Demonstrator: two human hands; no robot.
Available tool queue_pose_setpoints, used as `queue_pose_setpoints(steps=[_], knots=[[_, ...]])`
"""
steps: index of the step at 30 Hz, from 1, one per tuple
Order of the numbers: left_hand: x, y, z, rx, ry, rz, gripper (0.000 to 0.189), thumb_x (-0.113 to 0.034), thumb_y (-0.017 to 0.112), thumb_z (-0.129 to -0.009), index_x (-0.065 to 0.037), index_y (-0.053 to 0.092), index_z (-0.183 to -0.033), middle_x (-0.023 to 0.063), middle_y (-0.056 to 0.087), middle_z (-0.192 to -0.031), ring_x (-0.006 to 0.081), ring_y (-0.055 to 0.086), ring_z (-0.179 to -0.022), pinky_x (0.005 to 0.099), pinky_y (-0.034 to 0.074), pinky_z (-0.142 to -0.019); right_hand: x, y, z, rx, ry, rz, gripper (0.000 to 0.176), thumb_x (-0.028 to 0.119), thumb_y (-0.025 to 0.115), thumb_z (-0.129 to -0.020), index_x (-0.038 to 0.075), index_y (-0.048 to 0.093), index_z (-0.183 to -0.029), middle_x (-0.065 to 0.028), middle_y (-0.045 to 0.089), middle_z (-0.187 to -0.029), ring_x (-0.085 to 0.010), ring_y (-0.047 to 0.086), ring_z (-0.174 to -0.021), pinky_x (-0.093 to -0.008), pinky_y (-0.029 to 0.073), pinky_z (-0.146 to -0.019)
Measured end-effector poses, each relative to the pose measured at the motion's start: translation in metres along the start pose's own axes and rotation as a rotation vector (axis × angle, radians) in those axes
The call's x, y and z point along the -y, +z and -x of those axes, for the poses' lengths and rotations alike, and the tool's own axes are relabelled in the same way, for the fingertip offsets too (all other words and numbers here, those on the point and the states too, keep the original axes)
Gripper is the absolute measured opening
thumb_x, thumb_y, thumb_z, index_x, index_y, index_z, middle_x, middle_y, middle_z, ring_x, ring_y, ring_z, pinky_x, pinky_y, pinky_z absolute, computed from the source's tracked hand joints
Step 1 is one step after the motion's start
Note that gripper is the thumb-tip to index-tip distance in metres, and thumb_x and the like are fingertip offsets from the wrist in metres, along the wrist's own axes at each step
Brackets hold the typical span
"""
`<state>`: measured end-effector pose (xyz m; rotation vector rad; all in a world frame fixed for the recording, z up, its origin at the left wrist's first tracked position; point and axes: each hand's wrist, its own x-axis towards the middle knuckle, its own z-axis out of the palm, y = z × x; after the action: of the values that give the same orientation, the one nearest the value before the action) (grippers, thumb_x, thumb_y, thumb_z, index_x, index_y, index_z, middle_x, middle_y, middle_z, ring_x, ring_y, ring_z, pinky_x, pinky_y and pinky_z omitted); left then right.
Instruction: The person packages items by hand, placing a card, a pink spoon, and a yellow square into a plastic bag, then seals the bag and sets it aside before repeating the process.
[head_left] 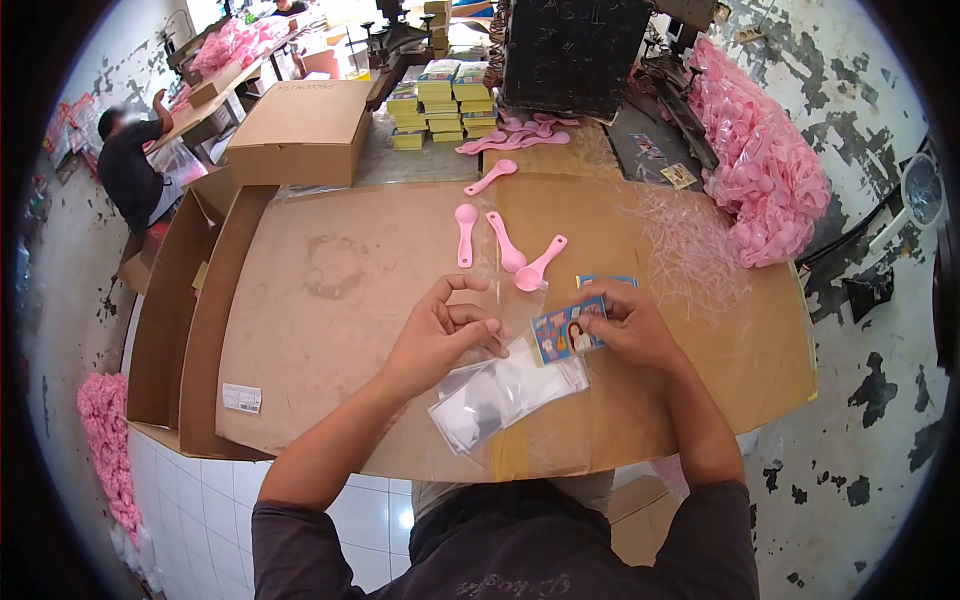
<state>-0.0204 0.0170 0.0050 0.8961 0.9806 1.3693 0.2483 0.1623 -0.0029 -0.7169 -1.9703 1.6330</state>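
Note:
My left hand has its fingers curled, with thumb and fingertips at a clear plastic bag whose edges are hard to make out. In my right hand is a blue printed card, pinched by thumb and fingers and tilted beside the bag. Another blue card shows partly behind that hand. Below both hands lies a fanned stack of clear plastic bags. Just beyond them are pink scoop spoons, including one spoon near the bag and another spoon further left.
Cardboard covers the table. A closed box, stacked yellow-edged cards and more pink spoons stand at the back. Right are plastic strands and a big pink heap. An open carton borders the left; a person sits beyond.

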Motion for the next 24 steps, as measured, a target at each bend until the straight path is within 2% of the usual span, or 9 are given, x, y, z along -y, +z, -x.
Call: queue_pose_setpoints(steps=[3,6,9,12,15,18,24], knots=[[-0.003,0.008,0.003,0.053,-0.078,0.014,0.053,-0.003,0.07,-0.096,0.0,0.042,-0.141,0.0173,0.076,-0.101,0.0178,0.074,-0.084,0.029,0.059,-0.081,0.009,0.004,-0.003,-0.065,-0.102,-0.093,0.03,-0.001,0.065,-0.097,0.0,0.062,-0.126,-0.0063,0.067,-0.113,-0.0108,0.067,-0.101,-0.027,0.055,-0.088],[0.009,0.01,0.001,0.051,-0.022,-0.188,0.059,-0.006,0.073,-0.096,0.001,0.042,-0.145,0.0161,0.078,-0.099,0.0142,0.074,-0.085,0.0269,0.057,-0.08,0.015,0.009,-0.002,-0.148,-0.133,-0.108,0.029,-0.002,0.065,-0.097,-0.001,0.063,-0.126,-0.0068,0.068,-0.112,-0.0116,0.067,-0.101,-0.0271,0.055,-0.089],[0.011,0.012,0.002,0.043,-0.052,-0.262,0.06,-0.006,0.074,-0.095,0.002,0.044,-0.146,0.0137,0.078,-0.096,0.0112,0.073,-0.087,0.025,0.056,-0.079,0.015,0.013,-0.003,-0.256,-0.227,-0.137,0.029,-0.002,0.065,-0.097,0.0,0.063,-0.126,-0.0064,0.068,-0.111,-0.0113,0.067,-0.101,-0.0268,0.055,-0.088],[0.013,0.013,0.002,0.063,-0.04,-0.269,0.058,-0.006,0.075,-0.095,0.004,0.046,-0.144,0.0128,0.079,-0.097,0.0104,0.072,-0.088,0.0244,0.055,-0.08,0.015,0.011,-0.002,-0.217,-0.232,-0.123,0.028,-0.002,0.066,-0.097,0.0,0.064,-0.125,-0.0059,0.068,-0.11,-0.0117,0.066,-0.1,-0.0282,0.055,-0.086],[0.014,0.013,0.002,0.071,-0.051,-0.273,0.055,-0.005,0.074,-0.095,0.006,0.048,-0.142,0.0134,0.079,-0.098,0.0109,0.072,-0.089,0.0251,0.056,-0.081,0.016,0.012,-0.003,-0.173,-0.356,0.072,0.026,-0.002,0.068,-0.095,0.002,0.068,-0.12,-0.0063,0.069,-0.107,-0.0137,0.067,-0.097,-0.0298,0.055,-0.084],[0.016,0.014,0.002,0.089,-0.053,-0.268,0.047,-0.005,0.07,-0.097,0.006,0.052,-0.139,0.014,0.078,-0.102,0.0115,0.072,-0.09,0.0264,0.057,-0.082,0.025,0.015,-0.001,-0.174,-0.385,0.259,0.023,-0.002,0.07,-0.093,0.004,0.072,-0.115,-0.0078,0.069,-0.104,-0.0162,0.067,-0.094,-0.0307,0.054,-0.081],[0.021,0.014,0.004,0.15,-0.05,-0.262,0.024,-0.009,0.068,-0.1,0.008,0.065,-0.117,0.0133,0.076,-0.101,0.017,0.074,-0.09,0.0291,0.06,-0.083,0.027,0.017,-0.002,-0.259,-0.431,0.295,0.024,0.0,0.072,-0.091,0.005,0.074,-0.114,-0.0087,0.069,-0.102,-0.0173,0.067,-0.092,-0.0306,0.053,-0.079]])
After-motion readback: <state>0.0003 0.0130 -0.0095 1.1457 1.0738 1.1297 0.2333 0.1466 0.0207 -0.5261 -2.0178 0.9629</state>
